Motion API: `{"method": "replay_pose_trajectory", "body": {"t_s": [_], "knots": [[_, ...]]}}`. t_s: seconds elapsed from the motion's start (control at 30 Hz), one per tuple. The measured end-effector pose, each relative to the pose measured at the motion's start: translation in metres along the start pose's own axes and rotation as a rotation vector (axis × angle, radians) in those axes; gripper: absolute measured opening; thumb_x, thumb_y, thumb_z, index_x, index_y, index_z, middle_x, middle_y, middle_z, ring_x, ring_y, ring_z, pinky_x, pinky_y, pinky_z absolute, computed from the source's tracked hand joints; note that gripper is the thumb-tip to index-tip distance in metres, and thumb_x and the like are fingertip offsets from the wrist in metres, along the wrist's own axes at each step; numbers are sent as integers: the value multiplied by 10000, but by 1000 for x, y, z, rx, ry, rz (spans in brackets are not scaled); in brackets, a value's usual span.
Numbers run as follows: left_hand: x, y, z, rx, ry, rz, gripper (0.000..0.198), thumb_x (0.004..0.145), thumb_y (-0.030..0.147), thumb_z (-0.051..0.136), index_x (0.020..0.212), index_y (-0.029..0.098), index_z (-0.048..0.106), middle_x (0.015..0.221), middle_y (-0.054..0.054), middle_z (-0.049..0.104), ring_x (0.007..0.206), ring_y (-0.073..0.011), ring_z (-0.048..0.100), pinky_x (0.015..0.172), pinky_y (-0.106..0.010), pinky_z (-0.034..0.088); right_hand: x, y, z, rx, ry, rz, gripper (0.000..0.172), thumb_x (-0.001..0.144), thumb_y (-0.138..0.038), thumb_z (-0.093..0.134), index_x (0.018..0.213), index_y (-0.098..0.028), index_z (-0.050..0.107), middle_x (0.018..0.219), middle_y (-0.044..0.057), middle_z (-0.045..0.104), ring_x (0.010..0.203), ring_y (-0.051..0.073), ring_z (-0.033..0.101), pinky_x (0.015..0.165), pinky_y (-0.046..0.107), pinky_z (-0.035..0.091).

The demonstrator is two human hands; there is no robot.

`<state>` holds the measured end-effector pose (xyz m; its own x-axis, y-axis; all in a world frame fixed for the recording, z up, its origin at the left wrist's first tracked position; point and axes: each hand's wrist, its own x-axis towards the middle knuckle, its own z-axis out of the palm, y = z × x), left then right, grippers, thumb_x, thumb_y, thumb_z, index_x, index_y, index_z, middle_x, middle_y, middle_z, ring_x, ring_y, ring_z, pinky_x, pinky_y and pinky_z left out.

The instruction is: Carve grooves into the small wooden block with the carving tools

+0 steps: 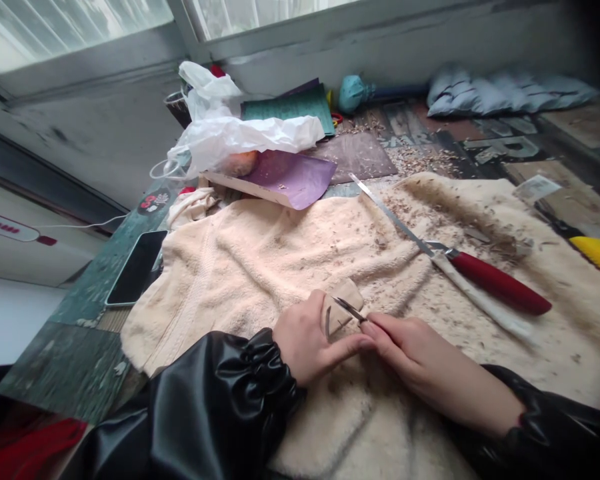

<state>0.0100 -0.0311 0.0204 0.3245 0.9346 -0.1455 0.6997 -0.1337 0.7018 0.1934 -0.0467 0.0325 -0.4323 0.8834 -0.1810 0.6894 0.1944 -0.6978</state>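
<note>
My left hand (307, 339) is closed on a small pale wooden block (349, 293) with dark carved marks, low over the beige towel (250, 253). In my right hand (405, 347) is a slim carving knife (347, 308), its dark pointed blade lying across the block's face. My left thumb reaches over to the fingers of my right hand, close to the tool. Part of the block is hidden behind the left hand. Beyond the hands, on the towel, lies a red-handled tool (500, 281) with a long thin metal blade.
Wood shavings (380, 230) litter the towel and the table behind it. A phone (136, 268) lies at the left edge. Toward the back are a purple sheet (300, 177), a white plastic bag (260, 137) and a green mat (290, 110). A yellow handle (597, 255) sits far right.
</note>
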Motion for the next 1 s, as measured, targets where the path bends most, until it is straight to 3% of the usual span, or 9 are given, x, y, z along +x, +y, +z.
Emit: {"method": "replay_pose_trajectory", "body": {"t_s": [0.17,0.3,0.37,0.5,0.7,1.0], "knots": [[1,4,-5,-80,-5,-10,482,750,659,530,701,199,394,596,35,442,564,-140,442,537,-263,297,-9,-5,17,-400,419,-98,420,971,-450,269,682,-216,464,519,-16,551,418,132,546,425,250,320],[1,6,-4,-98,-6,-16,473,772,654,503,694,198,400,588,38,427,562,-140,439,537,-264,290,-12,-9,26,-594,537,-104,442,982,-430,221,673,-219,457,504,-12,518,369,131,517,389,264,281],[1,6,-2,-66,-4,-22,473,782,666,470,723,199,422,595,32,437,569,-152,456,545,-273,296,-10,-7,28,-553,483,-47,444,981,-425,199,683,-221,456,511,0,538,386,148,541,389,267,286],[2,4,2,16,-13,-38,491,784,686,438,793,196,462,605,21,466,578,-179,496,546,-286,307,-4,-1,23,-258,246,30,360,964,-379,246,721,-228,466,538,12,603,468,178,599,430,265,352],[1,3,2,15,-19,-10,491,771,686,460,794,196,467,602,22,470,577,-175,497,551,-286,323,0,-2,4,14,42,61,386,944,-427,302,652,-233,462,566,-8,594,505,152,571,488,261,411],[-2,3,-1,-94,-15,19,461,757,652,514,735,203,413,619,31,438,578,-149,440,563,-275,309,0,-2,-3,81,-59,-20,404,970,-400,282,671,-217,483,604,-21,586,532,115,550,508,230,412]]}}
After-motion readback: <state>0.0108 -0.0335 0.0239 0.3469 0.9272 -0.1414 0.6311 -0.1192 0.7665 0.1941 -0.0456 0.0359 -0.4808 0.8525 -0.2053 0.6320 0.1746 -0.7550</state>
